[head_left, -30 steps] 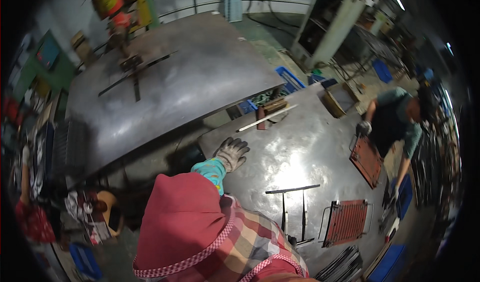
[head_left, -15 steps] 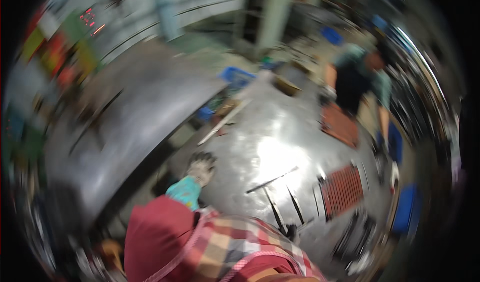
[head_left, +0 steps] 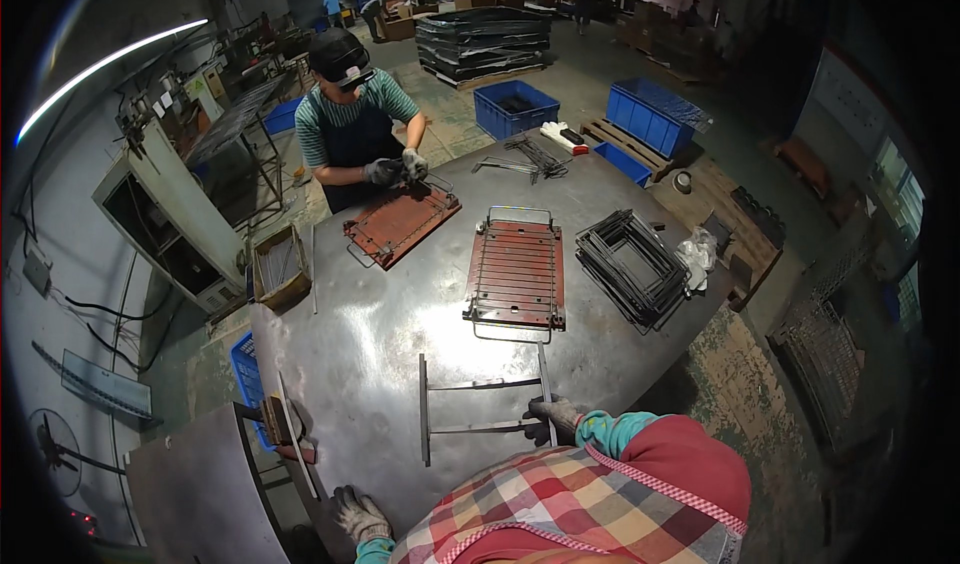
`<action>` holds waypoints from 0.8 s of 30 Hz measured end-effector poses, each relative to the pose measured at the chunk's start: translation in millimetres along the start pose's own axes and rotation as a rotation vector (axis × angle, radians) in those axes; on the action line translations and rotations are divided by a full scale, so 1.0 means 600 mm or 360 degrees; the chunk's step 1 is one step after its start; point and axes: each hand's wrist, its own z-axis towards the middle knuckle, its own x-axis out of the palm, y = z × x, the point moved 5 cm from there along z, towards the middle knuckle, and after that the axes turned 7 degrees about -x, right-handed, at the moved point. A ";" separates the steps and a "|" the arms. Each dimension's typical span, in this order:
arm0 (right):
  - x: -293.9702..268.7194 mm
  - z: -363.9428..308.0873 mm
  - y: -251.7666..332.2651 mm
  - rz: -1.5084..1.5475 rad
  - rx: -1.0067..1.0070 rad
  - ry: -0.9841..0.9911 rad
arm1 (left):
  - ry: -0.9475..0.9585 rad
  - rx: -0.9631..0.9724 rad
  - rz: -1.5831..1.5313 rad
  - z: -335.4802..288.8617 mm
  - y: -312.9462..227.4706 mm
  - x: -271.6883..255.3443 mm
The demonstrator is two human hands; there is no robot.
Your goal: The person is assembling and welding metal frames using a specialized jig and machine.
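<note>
A frame of thin dark metal bars (head_left: 424,409) lies flat on the near part of the metal table (head_left: 370,364). Its two side bars are joined by two cross bars. My right hand (head_left: 560,419), in a grey glove with dark fingers, is closed round the right side bar near its lower end. At the table's near edge, left of the frame, my left hand (head_left: 360,514) rests gloved, its fingers apart and nothing in it. Just beyond the frame sits a red slatted plate (head_left: 515,276) with wire handles at both ends.
Across the table a co-worker (head_left: 355,124) bends over another red plate (head_left: 405,226). Stacked black metal frames (head_left: 632,269) stand at right beside crumpled white plastic (head_left: 697,257). Loose wire parts (head_left: 530,159) lie at the far edge. A bin of rods (head_left: 281,269) is at left.
My view has swung round to the right and sharpened from blur. My left hand now appears lower in the picture, still on the table; my right hand shows clearly on the frame.
</note>
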 end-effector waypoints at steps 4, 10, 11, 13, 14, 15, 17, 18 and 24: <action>0.007 0.002 0.000 -0.0020 0.0006 0.0014 | -0.0005 -0.0030 0.0039 -0.003 0.008 -0.006; 0.010 0.008 0.001 -0.0073 0.0031 0.0063 | 0.0023 -0.0035 -0.0018 0.003 0.003 -0.014; 0.014 0.004 0.005 -0.0070 0.0034 0.0047 | 0.0015 -0.0038 -0.0044 0.003 0.003 -0.013; 0.014 0.004 0.005 -0.0070 0.0041 0.0034 | 0.0005 -0.0052 -0.0052 0.001 0.000 -0.014; 0.010 0.007 0.002 -0.0048 0.0049 0.0042 | -0.0006 -0.0059 -0.0060 0.001 -0.004 -0.018; 0.008 0.008 0.000 -0.0025 0.0057 0.0049 | -0.0006 -0.0063 -0.0059 0.001 -0.007 -0.023; 0.008 0.008 0.001 -0.0025 0.0052 0.0054 | 0.0037 -0.0076 -0.0067 0.000 -0.014 -0.034; 0.009 0.007 0.002 -0.0023 0.0044 0.0057 | 0.0036 -0.0078 -0.0067 0.000 -0.012 -0.030; 0.013 -0.001 0.007 -0.0029 0.0058 0.0016 | 0.0053 -0.0095 -0.0092 0.000 -0.011 -0.031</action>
